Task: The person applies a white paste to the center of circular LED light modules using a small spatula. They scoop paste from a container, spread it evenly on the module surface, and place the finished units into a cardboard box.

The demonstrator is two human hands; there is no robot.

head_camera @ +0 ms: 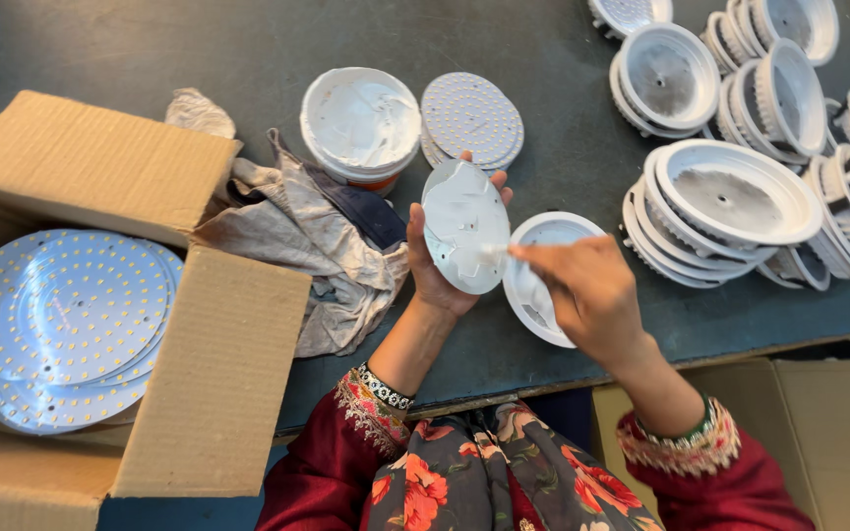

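Above the counter's point(563, 157) near edge, a round disc point(464, 239) is gripped upright by the left hand point(435, 265), fingers curled round its rim. A small applicator point(492, 254) is pinched against it by the right hand point(587, 295).

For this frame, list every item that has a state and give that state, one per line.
left hand: gripping a round disc
round disc: held tilted, back smeared with white paste
right hand: closed on a small applicator, tip on the disc
paste tub: open, lid off
cardboard box: flaps open, holds stacked LED discs
white housings: nested in stacks, hollow side up
rag: crumpled
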